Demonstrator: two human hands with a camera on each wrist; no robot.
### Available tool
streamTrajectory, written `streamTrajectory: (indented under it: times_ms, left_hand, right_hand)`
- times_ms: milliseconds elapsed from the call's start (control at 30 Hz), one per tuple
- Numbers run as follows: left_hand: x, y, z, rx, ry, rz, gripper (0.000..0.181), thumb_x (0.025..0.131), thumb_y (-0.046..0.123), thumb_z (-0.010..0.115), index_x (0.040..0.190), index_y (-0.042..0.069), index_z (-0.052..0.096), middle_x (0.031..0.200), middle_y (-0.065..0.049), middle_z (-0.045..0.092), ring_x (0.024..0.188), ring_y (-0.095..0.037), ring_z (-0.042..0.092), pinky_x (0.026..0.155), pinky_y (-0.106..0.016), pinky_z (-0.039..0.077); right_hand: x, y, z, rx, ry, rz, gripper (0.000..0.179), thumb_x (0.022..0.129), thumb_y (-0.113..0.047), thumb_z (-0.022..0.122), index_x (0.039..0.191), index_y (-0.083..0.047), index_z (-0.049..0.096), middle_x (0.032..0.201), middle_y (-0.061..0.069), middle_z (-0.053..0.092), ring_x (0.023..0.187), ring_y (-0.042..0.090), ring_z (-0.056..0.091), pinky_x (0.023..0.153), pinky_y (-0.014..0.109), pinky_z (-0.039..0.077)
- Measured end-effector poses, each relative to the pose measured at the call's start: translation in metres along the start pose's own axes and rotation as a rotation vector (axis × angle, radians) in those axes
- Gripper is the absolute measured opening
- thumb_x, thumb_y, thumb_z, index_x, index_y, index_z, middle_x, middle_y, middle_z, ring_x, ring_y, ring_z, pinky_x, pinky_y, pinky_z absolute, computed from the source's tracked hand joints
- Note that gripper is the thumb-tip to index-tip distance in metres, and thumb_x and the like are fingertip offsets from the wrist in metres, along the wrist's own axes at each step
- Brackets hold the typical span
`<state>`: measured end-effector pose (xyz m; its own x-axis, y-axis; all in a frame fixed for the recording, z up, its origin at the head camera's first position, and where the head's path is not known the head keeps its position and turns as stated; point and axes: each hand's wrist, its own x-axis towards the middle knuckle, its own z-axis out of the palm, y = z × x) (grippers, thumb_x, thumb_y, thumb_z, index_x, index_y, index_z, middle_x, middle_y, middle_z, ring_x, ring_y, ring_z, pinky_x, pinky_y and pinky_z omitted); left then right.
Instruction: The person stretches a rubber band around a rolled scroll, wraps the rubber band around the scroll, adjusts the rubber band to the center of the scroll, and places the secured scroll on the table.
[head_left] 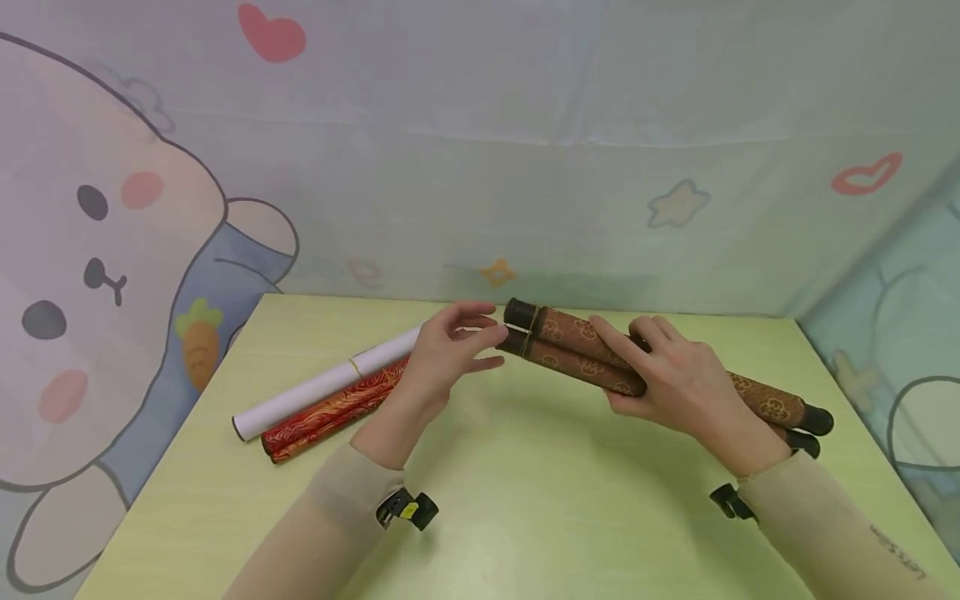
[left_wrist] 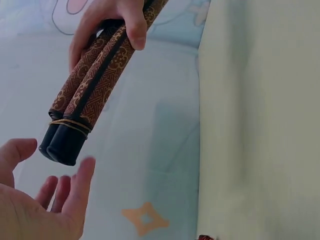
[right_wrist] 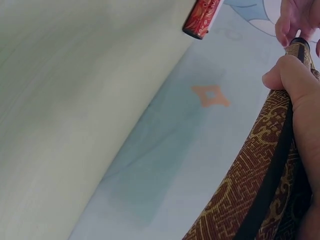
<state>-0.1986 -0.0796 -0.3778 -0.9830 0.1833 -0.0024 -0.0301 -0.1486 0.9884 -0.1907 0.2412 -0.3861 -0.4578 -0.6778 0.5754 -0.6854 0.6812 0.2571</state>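
A pair of brown brocade scrolls with black end caps is held slanted above the table by my right hand, which grips them near the middle. Thin rubber bands bind the two together at the left end. Just off that end, my left hand has its fingers spread around the black caps; the left wrist view shows a gap between fingers and caps. Gold figures cover the brown cloth, and a dark strip runs along one scroll in the right wrist view.
On the table at left lie a white roll with a rubber band and a red-and-gold patterned roll, side by side, partly behind my left hand. A printed cloth backdrop stands behind the table's far edge.
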Motion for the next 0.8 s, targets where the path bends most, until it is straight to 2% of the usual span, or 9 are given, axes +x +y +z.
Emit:
streamTrajectory:
  times_ms: [100, 200, 267, 333, 433, 533, 633, 800]
  left_hand:
    - [-0.003, 0.003, 0.001, 0.200, 0.090, 0.158, 0.038, 0.097, 0.016, 0.081, 0.132, 0.009, 0.070, 0.122, -0.006, 0.066, 0.107, -0.020, 0.066, 0.096, -0.040, 0.060]
    - [-0.007, 0.005, 0.006, 0.447, 0.186, 0.337, 0.029, 0.094, 0.021, 0.084, 0.121, 0.013, 0.077, 0.119, -0.004, 0.068, 0.103, -0.019, 0.064, 0.084, -0.034, 0.058]
    - [-0.009, 0.007, 0.011, 0.555, 0.211, 0.439, 0.024, 0.094, 0.019, 0.084, 0.116, 0.011, 0.079, 0.116, -0.007, 0.068, 0.100, -0.021, 0.064, 0.078, -0.034, 0.058]
    - [-0.011, 0.008, 0.017, 0.631, 0.215, 0.502, 0.021, 0.094, 0.018, 0.084, 0.113, 0.010, 0.081, 0.113, -0.008, 0.068, 0.096, -0.023, 0.065, 0.073, -0.034, 0.056]
    - [-0.013, 0.009, 0.026, 0.717, 0.210, 0.539, 0.019, 0.094, 0.017, 0.083, 0.112, 0.010, 0.082, 0.111, -0.008, 0.068, 0.094, -0.022, 0.065, 0.071, -0.034, 0.055]
    - [-0.013, 0.011, 0.032, 0.788, 0.211, 0.542, 0.017, 0.095, 0.017, 0.082, 0.111, 0.010, 0.082, 0.109, -0.006, 0.067, 0.093, -0.022, 0.065, 0.074, -0.036, 0.055]
    - [-0.011, 0.012, 0.037, 0.849, 0.215, 0.541, 0.017, 0.096, 0.018, 0.081, 0.111, 0.010, 0.082, 0.107, -0.006, 0.067, 0.093, -0.022, 0.066, 0.077, -0.038, 0.056]
    - [-0.006, 0.012, 0.040, 0.924, 0.238, 0.546, 0.016, 0.096, 0.018, 0.081, 0.109, 0.009, 0.082, 0.104, -0.006, 0.068, 0.093, -0.022, 0.066, 0.077, -0.038, 0.057]
  right_hand:
    - [0.000, 0.001, -0.001, 0.001, -0.006, 0.013, 0.070, 0.102, -0.057, 0.044, 0.158, -0.015, 0.051, 0.097, 0.015, 0.053, 0.073, 0.028, 0.050, 0.037, 0.033, 0.031]
    - [0.001, 0.002, -0.001, 0.000, -0.009, 0.020, 0.071, 0.102, -0.058, 0.044, 0.158, -0.014, 0.051, 0.098, 0.015, 0.053, 0.072, 0.028, 0.050, 0.037, 0.033, 0.031]
    - [0.001, 0.002, -0.001, -0.005, -0.008, 0.024, 0.071, 0.102, -0.058, 0.045, 0.158, -0.014, 0.051, 0.098, 0.015, 0.053, 0.072, 0.028, 0.050, 0.037, 0.032, 0.031]
    - [0.002, 0.003, 0.000, -0.004, -0.007, 0.025, 0.073, 0.099, -0.055, 0.053, 0.159, -0.014, 0.050, 0.098, 0.016, 0.052, 0.072, 0.028, 0.049, 0.037, 0.032, 0.030]
    - [0.003, 0.003, 0.001, -0.007, -0.005, 0.027, 0.080, 0.090, -0.049, 0.070, 0.159, -0.014, 0.049, 0.098, 0.016, 0.053, 0.073, 0.029, 0.051, 0.036, 0.034, 0.034]
    - [0.004, 0.003, 0.002, -0.010, -0.002, 0.031, 0.091, 0.080, -0.043, 0.083, 0.160, -0.014, 0.048, 0.099, 0.017, 0.053, 0.074, 0.031, 0.053, 0.036, 0.038, 0.039]
    - [0.006, 0.002, 0.003, -0.018, 0.002, 0.036, 0.096, 0.076, -0.041, 0.088, 0.160, -0.014, 0.049, 0.100, 0.018, 0.054, 0.074, 0.031, 0.055, 0.036, 0.040, 0.042]
    - [0.010, 0.001, 0.005, -0.027, 0.006, 0.042, 0.096, 0.076, -0.041, 0.089, 0.159, -0.014, 0.049, 0.099, 0.017, 0.054, 0.075, 0.031, 0.055, 0.036, 0.039, 0.042]
